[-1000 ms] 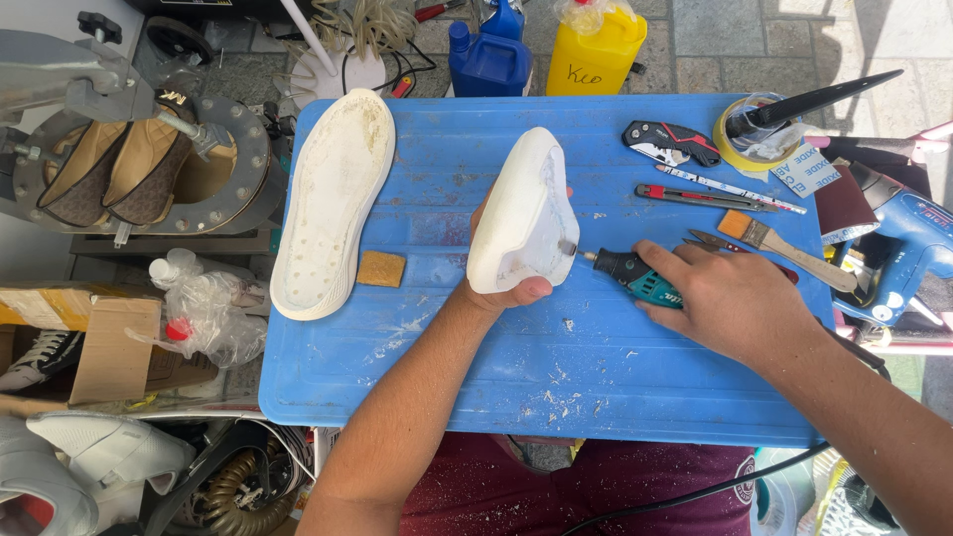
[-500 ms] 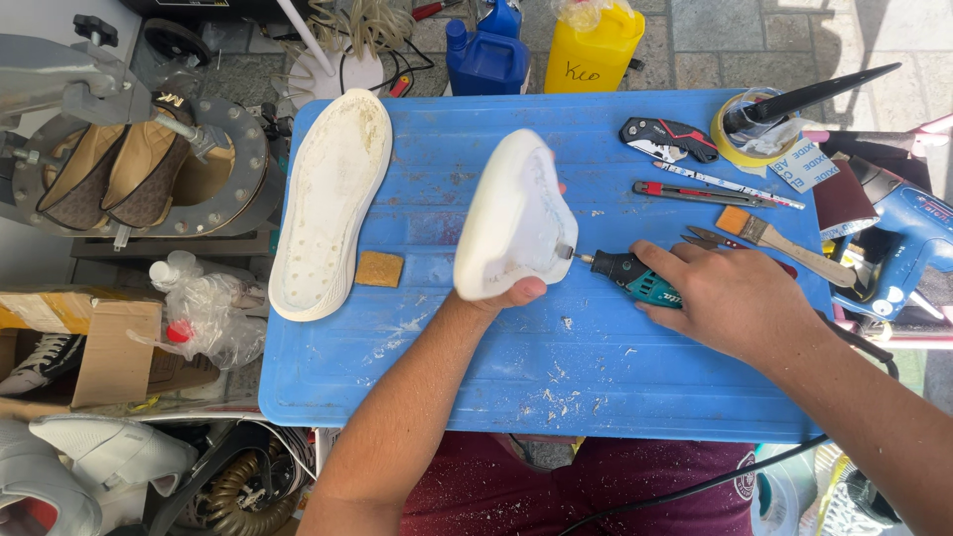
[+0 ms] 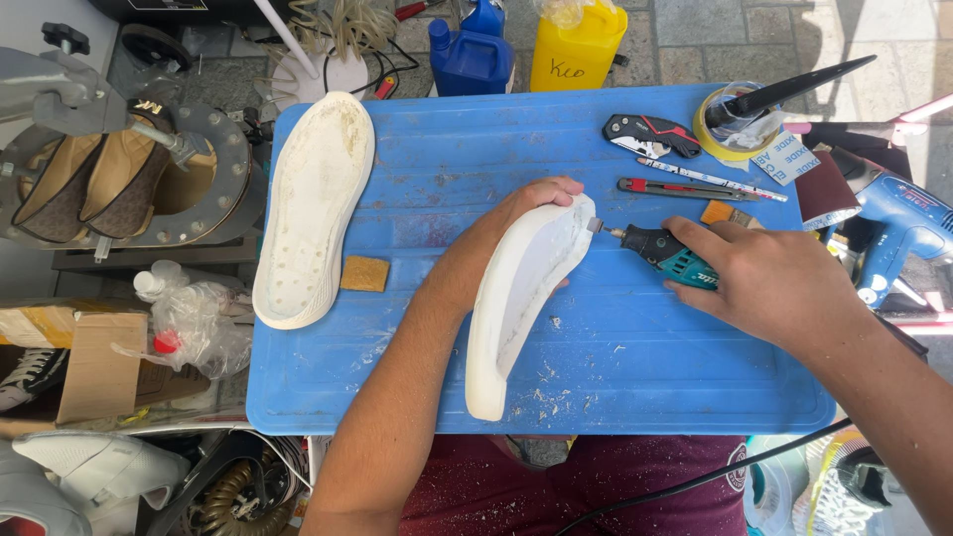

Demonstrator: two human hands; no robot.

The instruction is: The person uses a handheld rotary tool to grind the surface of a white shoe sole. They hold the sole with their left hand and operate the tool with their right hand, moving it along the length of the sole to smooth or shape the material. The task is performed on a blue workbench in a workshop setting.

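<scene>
Gripping the white sole (image 3: 521, 298) on edge on the blue desk (image 3: 417, 189), our left hand (image 3: 531, 203) clasps its light, stiff heel end; our right hand (image 3: 769, 283) holds the rotary tool (image 3: 660, 248).

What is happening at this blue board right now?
A person is working on a white shoe sole. The left hand holds it tilted on edge on the blue board, and the right hand holds a small teal rotary tool with its tip at the sole's upper end. White shavings lie on the board. A second white sole lies flat to the left, untouched.
</scene>
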